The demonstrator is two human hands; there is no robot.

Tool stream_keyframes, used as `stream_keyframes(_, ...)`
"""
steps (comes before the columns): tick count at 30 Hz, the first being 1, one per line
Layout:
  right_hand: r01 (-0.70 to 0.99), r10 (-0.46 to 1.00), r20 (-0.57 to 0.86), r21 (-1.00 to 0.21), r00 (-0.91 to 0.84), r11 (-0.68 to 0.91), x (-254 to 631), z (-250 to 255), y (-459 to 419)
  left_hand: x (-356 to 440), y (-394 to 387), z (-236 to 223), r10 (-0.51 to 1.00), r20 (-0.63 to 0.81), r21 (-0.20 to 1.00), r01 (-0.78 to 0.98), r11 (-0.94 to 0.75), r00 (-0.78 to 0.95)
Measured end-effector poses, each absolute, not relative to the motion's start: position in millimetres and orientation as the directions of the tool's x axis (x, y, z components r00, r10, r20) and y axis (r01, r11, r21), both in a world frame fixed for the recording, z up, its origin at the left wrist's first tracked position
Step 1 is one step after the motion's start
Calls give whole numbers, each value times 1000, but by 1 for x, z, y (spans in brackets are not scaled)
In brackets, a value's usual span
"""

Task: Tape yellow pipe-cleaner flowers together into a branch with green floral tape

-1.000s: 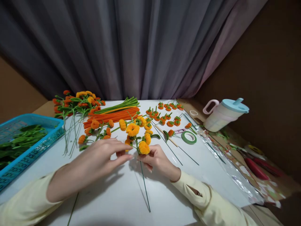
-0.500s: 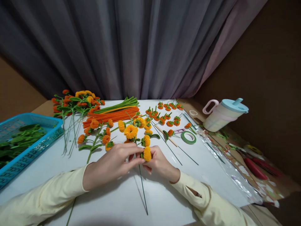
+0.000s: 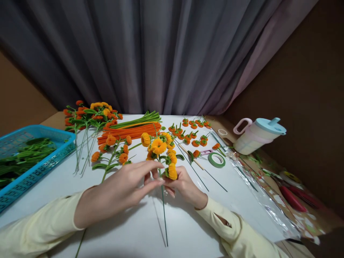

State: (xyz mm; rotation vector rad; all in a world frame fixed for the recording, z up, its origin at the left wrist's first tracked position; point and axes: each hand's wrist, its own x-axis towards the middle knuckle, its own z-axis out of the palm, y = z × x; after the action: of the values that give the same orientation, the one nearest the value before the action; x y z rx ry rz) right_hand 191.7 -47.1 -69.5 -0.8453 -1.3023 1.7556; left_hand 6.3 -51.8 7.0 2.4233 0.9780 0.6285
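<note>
A spray of yellow pipe-cleaner flowers (image 3: 158, 146) stands upright over the middle of the table, its thin dark green wire stem (image 3: 165, 218) pointing down toward me. My right hand (image 3: 185, 184) is closed around the spray's stem just below the lowest yellow flower, its fingertips partly hidden. At the stem's left side is my left hand (image 3: 131, 181), thumb and index finger parted and close to the stem. An orange flower branch (image 3: 110, 161) with green leaves lies left of the spray.
A blue basket (image 3: 37, 175) of green leaves sits at left. Orange pipe cleaners (image 3: 131, 132), a finished flower bunch (image 3: 94, 114) and small orange flowers (image 3: 196, 142) lie behind. Green tape (image 3: 216, 160), a lidded cup (image 3: 255, 136) and red-handled pliers (image 3: 291, 199) are at right.
My left thumb and index finger have loosened from their pinch beside the lowest flower and drawn apart. The spray has shifted slightly right and turned a little in my right hand.
</note>
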Motion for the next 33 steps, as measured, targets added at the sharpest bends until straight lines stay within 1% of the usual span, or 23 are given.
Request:
stream_keyframes(2,-181,883,-62,-970,-466,-164,190,-67,-49,-3,-44,18,753,257,574,531,-623,606)
stream_keyframes(4,-157,890,-59,-977,-453,-145,189,-65,-51,-12,-31,27,817,254,602,576,-553,518)
stream_keyframes(5,-144,891,-56,-981,-452,-134,188,-64,-51,-15,-24,30,849,188,622,609,-492,494)
stream_keyframes(7,-124,891,-55,-985,-450,-123,189,-63,-52,-18,-10,30,864,-25,665,654,-361,502)
stream_keyframes(9,-110,889,-61,-986,-454,-124,190,-64,-51,-17,0,26,805,-210,719,645,-258,555)
stream_keyframes(10,-105,887,-61,-987,-458,-122,191,-65,-51,-15,4,22,779,-249,746,627,-225,575)
stream_keyframes(12,-90,882,-52,-990,-468,-107,193,-66,-49,-10,8,13,750,-236,798,563,-213,618)
stream_keyframes(15,-68,873,-37,-995,-487,-80,194,-64,-49,-2,9,-1,726,-146,873,433,-226,672)
stream_keyframes(18,-63,872,-37,-995,-488,-78,194,-61,-50,3,7,-11,727,-89,924,328,-194,681)
stream_keyframes(20,-69,872,-34,-995,-488,-77,194,-59,-50,6,6,-13,736,-86,948,283,-148,672)
stream_keyframes(23,-80,868,-26,-994,-497,-76,194,-58,-50,8,5,-10,780,-102,970,235,-59,617)
stream_keyframes(26,-95,868,-35,-991,-496,-94,195,-59,-50,7,8,-5,815,-103,976,218,-29,570)
stream_keyframes(28,-107,866,-37,-989,-499,-104,195,-60,-50,4,11,-5,806,-91,979,202,-36,584)
stream_keyframes(31,-111,851,-35,-988,-525,-109,196,-60,-50,0,17,-12,792,-42,992,123,-42,609)
stream_keyframes(33,-110,845,-31,-988,-533,-106,196,-61,-51,-2,19,-16,763,-38,996,87,-24,645)
